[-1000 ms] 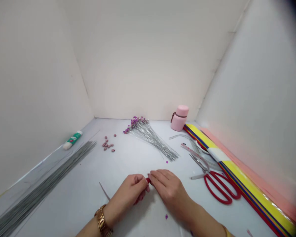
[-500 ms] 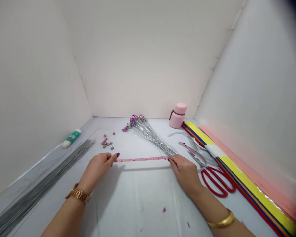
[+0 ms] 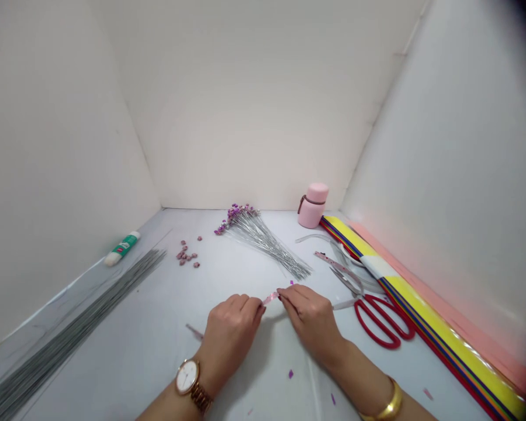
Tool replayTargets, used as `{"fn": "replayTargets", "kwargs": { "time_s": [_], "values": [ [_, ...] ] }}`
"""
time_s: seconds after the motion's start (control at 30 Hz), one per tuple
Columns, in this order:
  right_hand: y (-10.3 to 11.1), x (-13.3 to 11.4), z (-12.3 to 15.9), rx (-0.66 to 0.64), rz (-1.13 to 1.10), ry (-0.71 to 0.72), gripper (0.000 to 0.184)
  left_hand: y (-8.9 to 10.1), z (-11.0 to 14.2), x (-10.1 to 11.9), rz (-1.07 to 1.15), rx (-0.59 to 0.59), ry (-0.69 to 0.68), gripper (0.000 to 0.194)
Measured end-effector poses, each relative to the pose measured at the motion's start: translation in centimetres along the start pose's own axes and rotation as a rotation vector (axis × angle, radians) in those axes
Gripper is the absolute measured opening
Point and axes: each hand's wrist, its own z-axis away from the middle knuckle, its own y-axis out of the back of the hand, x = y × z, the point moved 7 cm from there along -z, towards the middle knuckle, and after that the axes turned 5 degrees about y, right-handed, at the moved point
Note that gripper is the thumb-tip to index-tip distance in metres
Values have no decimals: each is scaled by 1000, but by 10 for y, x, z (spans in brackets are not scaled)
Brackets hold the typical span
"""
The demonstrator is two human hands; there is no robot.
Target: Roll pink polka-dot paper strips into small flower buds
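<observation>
A narrow pink strip [image 3: 270, 298], short and angled upward, sits in the middle of the white worktop [image 3: 149, 304], towards its near edge, held between the two hands. The left hand [image 3: 230, 333] is curled narrow, its fingertips pinching the strip's left end, and a wristwatch with a round white dial [image 3: 187, 376] sits on that wrist. The right hand [image 3: 309, 318] is also closed narrow, its fingers [image 3: 289, 298] gripping the right end, with a gold bangle [image 3: 383, 406] on its forearm. The hands nearly meet, with only the visible bit of strip between them. A thin mauve strip [image 3: 194, 332] lies just beside the left hand, and small purple scraps [image 3: 290, 373] sit on the worktop below the hands. Beyond the hands lies a fanned bunch of silver wires [image 3: 263, 242] tipped with purple flowers, with loose small mauve flowers [image 3: 186, 254] to its left. Red-handled scissors [image 3: 379, 321] lie to the right, near a speckled pink strip [image 3: 333, 263]. A pink flask [image 3: 312, 206] stands in the far right corner. Striped yellow, blue and red paper [image 3: 421, 304] runs along the right edge. A long bundle of grey wire [image 3: 70, 327] and a glue stick [image 3: 123, 248] lie along the left edge.
</observation>
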Motion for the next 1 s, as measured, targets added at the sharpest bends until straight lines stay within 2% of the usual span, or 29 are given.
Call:
{"fn": "replayTargets", "kwargs": {
  "time_s": [0.13, 0.2, 0.27, 0.33, 0.4, 0.5, 0.63, 0.7, 0.8, 1.0],
  "values": [
    [-3, 2, 2, -11, -116, -54, 22, -2, -1, -8, -71, -7, -18, 19],
    [-8, 4, 2, -53, -267, -156, 21, 0, -2, -6, -47, 12, -37, 19],
    [-17, 6, 5, -130, -511, -317, 21, 5, -3, -5, 26, 61, -29, 19],
    [-30, 3, 9, -221, -799, -479, 24, 10, -3, -8, 117, 133, 36, 18],
    [-39, -4, 13, -284, -1031, -575, 25, 13, -3, -15, 217, 164, 131, 17],
    [-46, -12, 17, -329, -1183, -621, 26, 6, -2, -24, 411, 96, 283, 16],
    [-49, -15, 19, -343, -1239, -642, 29, -9, 1, -35, 718, -1, 507, 15],
    [-48, -15, 18, -320, -1262, -653, 30, -15, 2, -35, 835, -43, 541, 16],
    [-42, -12, 16, -262, -1222, -650, 29, -10, 0, -31, 754, -22, 451, 13],
    [-16, -1, 10, -87, -715, -480, 20, 8, -4, -18, 222, 103, 108, 17]
  ]
}}
